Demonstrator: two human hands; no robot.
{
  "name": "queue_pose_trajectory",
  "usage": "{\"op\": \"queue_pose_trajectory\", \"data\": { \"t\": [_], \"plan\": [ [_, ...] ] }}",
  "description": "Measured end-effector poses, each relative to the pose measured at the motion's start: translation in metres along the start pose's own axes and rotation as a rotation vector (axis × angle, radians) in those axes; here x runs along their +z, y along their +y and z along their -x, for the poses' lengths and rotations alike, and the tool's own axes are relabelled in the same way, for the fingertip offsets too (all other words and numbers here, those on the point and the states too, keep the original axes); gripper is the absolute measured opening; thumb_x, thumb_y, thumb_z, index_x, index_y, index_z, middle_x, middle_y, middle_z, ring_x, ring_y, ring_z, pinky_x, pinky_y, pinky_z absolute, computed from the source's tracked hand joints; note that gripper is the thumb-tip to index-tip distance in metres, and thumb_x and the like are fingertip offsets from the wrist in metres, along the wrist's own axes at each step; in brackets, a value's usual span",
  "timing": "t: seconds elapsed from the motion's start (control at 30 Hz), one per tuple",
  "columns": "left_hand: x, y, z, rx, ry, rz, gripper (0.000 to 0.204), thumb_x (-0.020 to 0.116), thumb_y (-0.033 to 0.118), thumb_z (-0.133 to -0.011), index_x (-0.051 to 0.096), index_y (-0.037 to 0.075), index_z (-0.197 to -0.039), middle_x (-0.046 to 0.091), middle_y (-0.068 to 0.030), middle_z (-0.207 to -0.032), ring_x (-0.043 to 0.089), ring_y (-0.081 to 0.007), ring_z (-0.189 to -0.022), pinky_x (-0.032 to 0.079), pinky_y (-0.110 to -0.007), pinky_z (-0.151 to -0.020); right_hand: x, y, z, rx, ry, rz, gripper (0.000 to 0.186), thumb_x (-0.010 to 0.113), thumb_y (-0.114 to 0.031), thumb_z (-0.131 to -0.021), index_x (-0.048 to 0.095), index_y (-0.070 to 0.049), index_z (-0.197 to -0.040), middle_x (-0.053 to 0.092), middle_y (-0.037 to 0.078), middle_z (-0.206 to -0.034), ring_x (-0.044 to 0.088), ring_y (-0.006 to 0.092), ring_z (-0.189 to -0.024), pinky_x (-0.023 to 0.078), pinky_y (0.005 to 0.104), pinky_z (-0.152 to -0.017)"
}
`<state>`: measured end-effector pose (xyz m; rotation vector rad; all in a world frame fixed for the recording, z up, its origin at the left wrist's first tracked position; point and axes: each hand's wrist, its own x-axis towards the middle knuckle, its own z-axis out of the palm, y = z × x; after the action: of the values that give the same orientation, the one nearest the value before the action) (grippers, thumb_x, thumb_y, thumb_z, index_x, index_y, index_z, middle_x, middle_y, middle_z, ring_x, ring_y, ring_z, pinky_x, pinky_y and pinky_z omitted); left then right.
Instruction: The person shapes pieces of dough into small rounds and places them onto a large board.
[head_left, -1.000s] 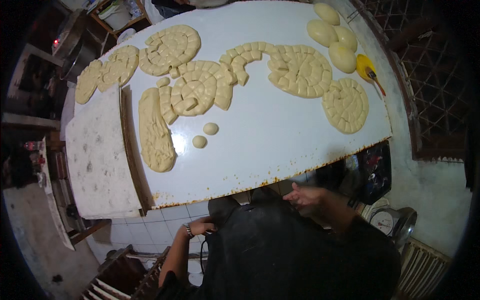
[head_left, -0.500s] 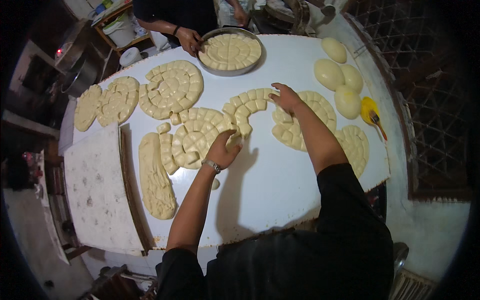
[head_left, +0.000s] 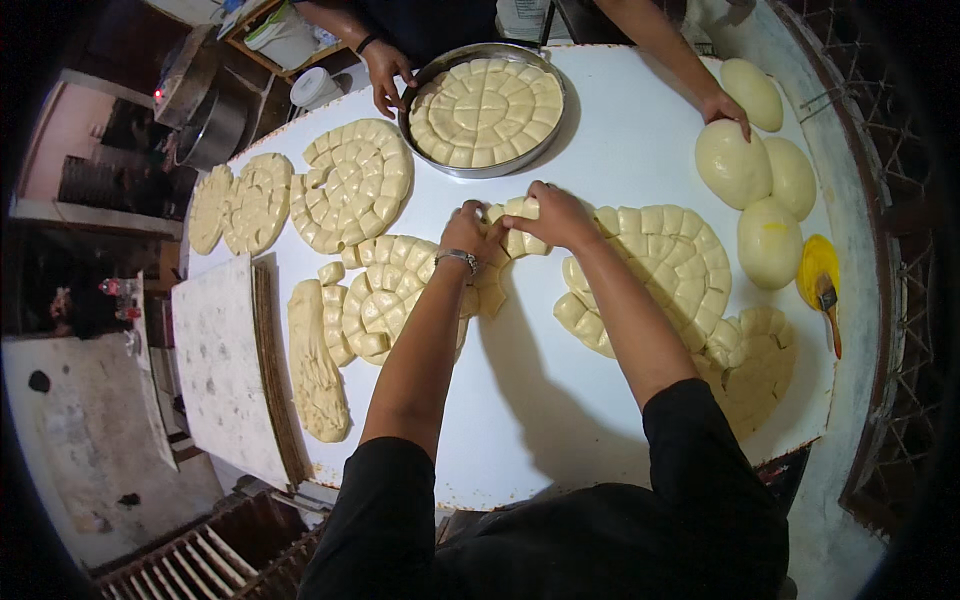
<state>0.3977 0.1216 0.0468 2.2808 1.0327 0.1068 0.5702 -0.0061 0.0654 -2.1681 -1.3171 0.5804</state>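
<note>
My left hand [head_left: 470,235] and my right hand [head_left: 545,218] grip a curved strip of cut dough pieces [head_left: 520,243] near the middle of the white table. The left has its fingers bent over the strip's left part, the right curls round its upper part. Left of them lies a spiral of cut dough [head_left: 385,300]; to the right is a larger cut round [head_left: 650,270] with another piece [head_left: 755,380] below it. A long uncut dough roll [head_left: 317,365] lies at the left.
A co-worker's hands [head_left: 390,80] [head_left: 725,110] touch a round metal pan [head_left: 480,160] of cut dough and a smooth dough ball [head_left: 732,163] among several. More cut rounds [head_left: 350,185], a board [head_left: 215,370], a brush [head_left: 828,305] on a yellow dish and a bucket [head_left: 315,90] are around.
My hands came up from below the table and closed on the curved strip. A co-worker appeared with the filled pan, moved it forward and reached a hand to the dough balls.
</note>
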Motion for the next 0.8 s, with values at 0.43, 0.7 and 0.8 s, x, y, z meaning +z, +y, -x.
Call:
{"op": "queue_pose_trajectory", "data": {
  "t": [0.43, 0.7, 0.8],
  "plan": [
    [-0.114, 0.05, 0.1, 0.089, -0.768, 0.167, 0.054, 0.088, 0.049, -0.086, 0.068, 0.002, -0.105, 0.072, -0.0067, -0.086, 0.068, -0.0178, -0.08, 0.055, -0.034, -0.072, -0.065, -0.09, 0.127, 0.121, -0.611, -0.246, 0.069, 0.091, -0.015, -0.071, 0.063, -0.005, -0.134, 0.073, 0.011, -0.121, 0.069, 0.0218, -0.108, 0.057, 0.0366, -0.094],
    [-0.221, 0.068, 0.238, 0.773, -0.906, 0.091, 0.053, 0.095, 0.043, -0.079, 0.061, 0.006, -0.099, 0.068, -0.0076, -0.083, 0.063, -0.0209, -0.077, 0.052, -0.036, -0.072, -0.031, -0.23, 0.35, 0.102, -0.155, -0.7, 0.073, 0.093, -0.015, -0.082, 0.057, -0.004, -0.144, 0.069, 0.012, -0.131, 0.066, 0.0218, -0.119, 0.053, 0.038, -0.103],
    [-0.143, 0.012, 0.209, 0.783, -0.676, -0.02, 0.065, 0.093, 0.043, -0.081, 0.065, 0.005, -0.126, 0.075, -0.0179, -0.118, 0.072, -0.0346, -0.107, 0.057, -0.041, -0.093, 0.074, -0.167, 0.362, 0.262, 0.095, -0.723, 0.08, 0.089, -0.013, -0.089, 0.046, -0.004, -0.157, 0.065, 0.013, -0.137, 0.063, 0.021, -0.124, 0.052, 0.0364, -0.106]
  ]
}}
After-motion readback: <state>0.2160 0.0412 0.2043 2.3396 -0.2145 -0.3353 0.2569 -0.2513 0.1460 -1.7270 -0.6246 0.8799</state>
